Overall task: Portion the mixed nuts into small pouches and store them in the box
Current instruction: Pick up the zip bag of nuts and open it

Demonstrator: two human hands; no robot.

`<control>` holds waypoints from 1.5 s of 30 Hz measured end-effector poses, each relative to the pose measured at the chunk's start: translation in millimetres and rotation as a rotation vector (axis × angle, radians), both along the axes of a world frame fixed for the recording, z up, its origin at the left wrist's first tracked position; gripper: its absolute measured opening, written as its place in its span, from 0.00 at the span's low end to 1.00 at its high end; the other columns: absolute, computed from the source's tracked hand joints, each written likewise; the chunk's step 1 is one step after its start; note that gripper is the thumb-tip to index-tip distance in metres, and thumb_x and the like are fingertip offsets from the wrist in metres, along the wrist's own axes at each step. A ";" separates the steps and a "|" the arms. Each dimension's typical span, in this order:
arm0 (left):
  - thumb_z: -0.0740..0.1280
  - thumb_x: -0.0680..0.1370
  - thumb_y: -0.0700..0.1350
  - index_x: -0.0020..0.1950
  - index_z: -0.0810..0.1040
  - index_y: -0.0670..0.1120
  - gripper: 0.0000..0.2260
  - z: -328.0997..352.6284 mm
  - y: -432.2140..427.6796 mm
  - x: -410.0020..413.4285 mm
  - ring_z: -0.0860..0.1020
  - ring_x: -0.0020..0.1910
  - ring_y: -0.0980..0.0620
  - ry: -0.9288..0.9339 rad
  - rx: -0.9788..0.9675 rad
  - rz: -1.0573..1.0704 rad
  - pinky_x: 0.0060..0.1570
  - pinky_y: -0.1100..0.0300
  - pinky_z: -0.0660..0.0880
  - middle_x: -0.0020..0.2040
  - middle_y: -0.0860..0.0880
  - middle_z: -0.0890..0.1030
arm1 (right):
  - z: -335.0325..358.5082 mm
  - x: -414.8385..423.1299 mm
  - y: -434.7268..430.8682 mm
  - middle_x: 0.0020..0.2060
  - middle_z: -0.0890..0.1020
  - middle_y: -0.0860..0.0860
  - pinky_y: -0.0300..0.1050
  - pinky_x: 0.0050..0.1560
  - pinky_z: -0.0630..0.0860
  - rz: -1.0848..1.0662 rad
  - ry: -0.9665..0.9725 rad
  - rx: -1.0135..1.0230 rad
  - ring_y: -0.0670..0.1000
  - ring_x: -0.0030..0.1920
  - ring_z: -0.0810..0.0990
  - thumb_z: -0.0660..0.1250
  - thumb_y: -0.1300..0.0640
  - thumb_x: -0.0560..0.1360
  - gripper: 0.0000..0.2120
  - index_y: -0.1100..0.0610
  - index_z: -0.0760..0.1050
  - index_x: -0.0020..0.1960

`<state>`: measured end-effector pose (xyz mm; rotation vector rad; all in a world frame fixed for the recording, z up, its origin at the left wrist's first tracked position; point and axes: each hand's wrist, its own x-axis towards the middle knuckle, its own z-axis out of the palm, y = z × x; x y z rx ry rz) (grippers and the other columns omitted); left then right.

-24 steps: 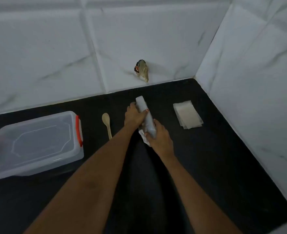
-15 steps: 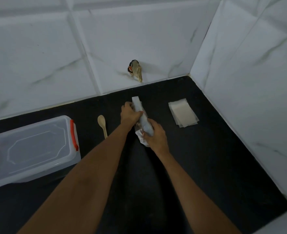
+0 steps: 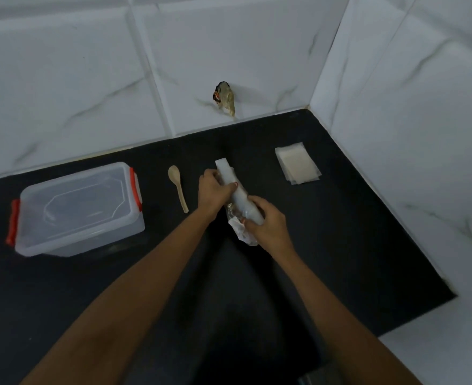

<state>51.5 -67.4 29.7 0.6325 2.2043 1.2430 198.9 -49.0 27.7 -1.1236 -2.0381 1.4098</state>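
Black counter; left hand, right hand grip crinkly plastic bag

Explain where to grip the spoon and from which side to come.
Probably pinch the spoon by its handle's near end, coming from above. It lies flat on the counter, bowl at the far end, and the slim handle is bare on both sides: the box sits apart on its left, the left hand, holding the bag, apart on its right.

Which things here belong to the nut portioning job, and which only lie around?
For the job: rolled plastic bag, gripped by left hand and right hand; wooden spoon; pouch stack; lidded box.
Lying about: brownish thing on the wall tile.
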 end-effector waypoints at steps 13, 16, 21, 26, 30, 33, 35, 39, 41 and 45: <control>0.70 0.74 0.44 0.66 0.66 0.43 0.24 9.2 -95.4 76.9 0.71 0.61 0.49 0.015 -0.009 -0.041 0.60 0.53 0.72 0.63 0.44 0.69 | -0.1 80.2 -92.4 0.52 0.79 0.49 0.35 0.51 0.76 0.005 0.049 0.064 0.43 0.52 0.78 0.71 0.60 0.70 0.17 0.55 0.75 0.58; 0.69 0.74 0.43 0.67 0.66 0.43 0.23 0.5 -112.7 85.7 0.71 0.60 0.51 0.008 -0.009 -0.038 0.60 0.56 0.71 0.63 0.44 0.70 | -17.1 85.2 -109.1 0.49 0.79 0.46 0.35 0.50 0.76 -0.029 0.033 0.107 0.44 0.50 0.79 0.74 0.58 0.68 0.17 0.52 0.75 0.55; 0.69 0.74 0.42 0.67 0.67 0.43 0.23 -17.5 -133.5 92.0 0.72 0.60 0.50 -0.021 -0.027 -0.022 0.59 0.56 0.72 0.63 0.44 0.71 | -29.9 88.0 -126.4 0.49 0.80 0.50 0.31 0.49 0.74 -0.001 -0.050 0.231 0.44 0.48 0.78 0.75 0.48 0.65 0.25 0.60 0.75 0.56; 0.70 0.74 0.44 0.67 0.67 0.43 0.23 -25.7 -142.2 93.3 0.72 0.59 0.50 -0.017 -0.019 -0.032 0.58 0.56 0.73 0.63 0.44 0.71 | -24.3 90.8 -131.4 0.49 0.79 0.57 0.28 0.49 0.68 0.056 -0.080 0.285 0.49 0.47 0.77 0.63 0.45 0.67 0.28 0.67 0.75 0.56; 0.69 0.74 0.46 0.67 0.66 0.44 0.24 -24.8 -144.3 91.6 0.72 0.60 0.49 -0.053 -0.024 -0.057 0.60 0.53 0.73 0.64 0.44 0.69 | -24.7 93.4 -126.5 0.56 0.73 0.50 0.33 0.53 0.68 0.087 -0.120 0.062 0.49 0.57 0.74 0.70 0.57 0.70 0.22 0.58 0.71 0.63; 0.67 0.76 0.50 0.72 0.62 0.44 0.27 -19.4 -148.8 89.9 0.72 0.63 0.48 -0.094 -0.037 -0.126 0.63 0.50 0.72 0.67 0.45 0.67 | -20.1 91.8 -128.6 0.57 0.72 0.46 0.42 0.58 0.71 0.045 -0.105 -0.024 0.47 0.59 0.72 0.72 0.57 0.69 0.25 0.54 0.69 0.65; 0.64 0.78 0.50 0.75 0.56 0.43 0.30 -15.3 -154.1 90.5 0.68 0.67 0.47 -0.080 -0.094 -0.159 0.66 0.51 0.68 0.71 0.44 0.60 | -15.8 89.1 -130.7 0.56 0.71 0.45 0.44 0.59 0.71 -0.015 -0.130 -0.041 0.46 0.58 0.71 0.72 0.54 0.70 0.26 0.55 0.69 0.65; 0.65 0.77 0.46 0.72 0.62 0.43 0.25 -12.5 -169.0 92.5 0.71 0.63 0.48 -0.026 -0.090 -0.109 0.63 0.54 0.70 0.70 0.42 0.63 | -9.8 80.9 -127.9 0.49 0.75 0.49 0.46 0.51 0.74 -0.045 -0.200 0.080 0.52 0.52 0.76 0.71 0.56 0.69 0.12 0.58 0.76 0.51; 0.66 0.77 0.46 0.62 0.70 0.45 0.15 -7.4 -176.2 95.2 0.75 0.55 0.52 -0.042 -0.019 -0.066 0.54 0.59 0.74 0.62 0.44 0.72 | -3.7 78.3 -129.5 0.48 0.75 0.49 0.41 0.48 0.73 -0.058 -0.189 0.114 0.50 0.50 0.76 0.70 0.59 0.70 0.10 0.58 0.77 0.50; 0.64 0.78 0.48 0.52 0.72 0.46 0.07 11.8 -183.4 104.9 0.78 0.43 0.54 -0.273 0.066 -0.001 0.42 0.62 0.77 0.49 0.46 0.78 | 9.4 72.8 -144.9 0.50 0.79 0.52 0.36 0.46 0.75 -0.029 -0.133 0.062 0.47 0.49 0.78 0.67 0.62 0.73 0.12 0.58 0.75 0.57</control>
